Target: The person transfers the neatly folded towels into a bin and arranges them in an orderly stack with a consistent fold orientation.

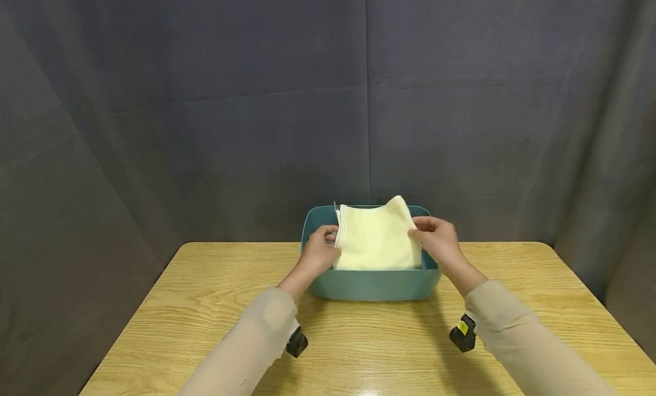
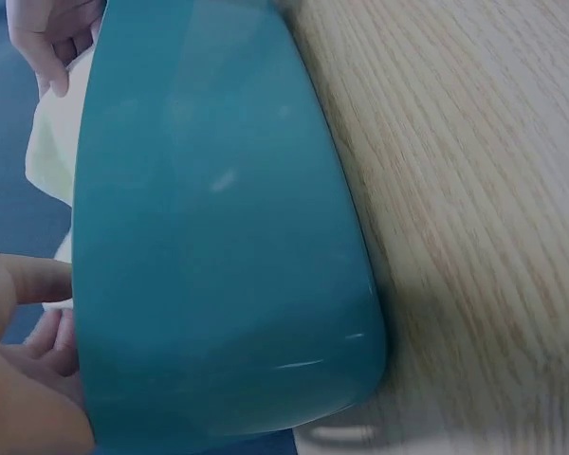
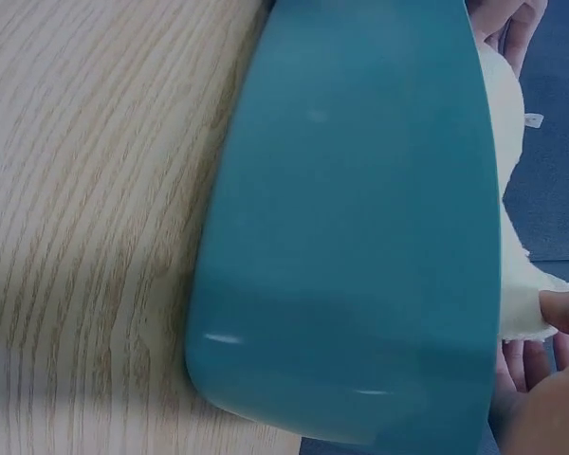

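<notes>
Standing in a rounded teal plastic tub, a pale yellow fabric pouch with a white zipper is upright, its top above the rim. Left hand pinches the pouch's zipper edge, fingers curled on the cloth. Right hand pinches the opposite edge, thumb and fingers closed on the fabric. Pouch sits between the two grips, tub wall just below both hands.

Tub rests on a light oak-grain wooden table with rounded corners, glossy near the front edge. Dark grey cloth backdrop hangs behind and to both sides. Beige sleeves cover both forearms; small black wrist-mounted camera units hang under them, the right one with a yellow sticker, no legible text. No readable brand or writing anywhere.
</notes>
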Action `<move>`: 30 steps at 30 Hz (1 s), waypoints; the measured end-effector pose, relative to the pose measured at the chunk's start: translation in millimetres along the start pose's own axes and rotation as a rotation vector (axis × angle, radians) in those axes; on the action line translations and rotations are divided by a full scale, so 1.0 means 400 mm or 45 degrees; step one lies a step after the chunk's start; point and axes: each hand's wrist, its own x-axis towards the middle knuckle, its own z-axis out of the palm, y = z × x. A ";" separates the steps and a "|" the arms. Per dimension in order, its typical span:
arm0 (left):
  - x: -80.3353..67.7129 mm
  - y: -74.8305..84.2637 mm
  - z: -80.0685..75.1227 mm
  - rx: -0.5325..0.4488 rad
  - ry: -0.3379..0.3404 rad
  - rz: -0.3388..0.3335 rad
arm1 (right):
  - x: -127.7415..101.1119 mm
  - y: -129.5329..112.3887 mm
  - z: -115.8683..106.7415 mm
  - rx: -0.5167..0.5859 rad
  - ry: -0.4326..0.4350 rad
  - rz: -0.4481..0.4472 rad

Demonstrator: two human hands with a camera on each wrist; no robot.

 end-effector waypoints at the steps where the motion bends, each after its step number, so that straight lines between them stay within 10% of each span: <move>1: 0.000 0.002 0.000 0.021 0.002 -0.010 | 0.000 0.000 0.001 -0.004 -0.002 -0.002; 13: -0.010 0.008 0.002 0.232 0.029 -0.021 | 0.008 0.011 0.010 -0.060 -0.008 -0.028; 30: -0.021 -0.006 -0.009 0.173 0.035 0.081 | 0.010 0.018 0.001 -0.053 -0.007 -0.087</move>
